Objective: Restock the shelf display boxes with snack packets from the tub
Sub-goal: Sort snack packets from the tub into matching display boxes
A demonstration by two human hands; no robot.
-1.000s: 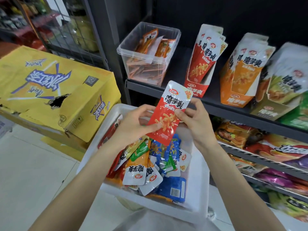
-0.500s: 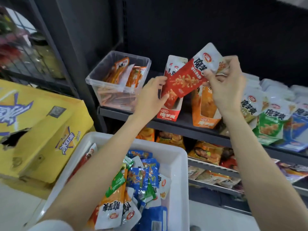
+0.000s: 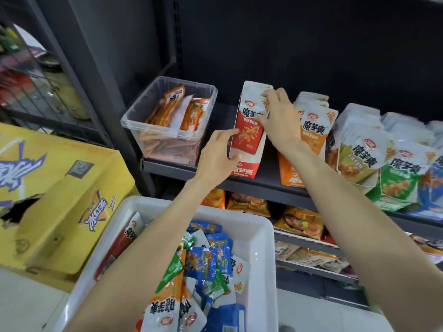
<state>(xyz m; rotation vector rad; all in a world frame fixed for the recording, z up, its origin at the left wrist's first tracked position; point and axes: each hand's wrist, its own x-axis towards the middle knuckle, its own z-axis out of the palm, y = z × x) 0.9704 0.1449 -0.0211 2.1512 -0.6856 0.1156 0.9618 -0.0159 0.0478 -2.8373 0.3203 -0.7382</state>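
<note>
red packet (image 3: pixel 248 130): red and white pouch, upright, standing at the front of the red display box
red display box (image 3: pixel 247 167): on the dark shelf, open-fronted, packets upright inside
white tub (image 3: pixel 261 238): below the shelf, holding a loose heap of blue, green, orange and red packets
orange display box (image 3: pixel 291 177): just right of the red one, full

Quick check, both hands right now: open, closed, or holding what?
Left hand: fingers curled round the side of the red display box, steadying it.
Right hand: pinching the red packet standing in that box.
</note>
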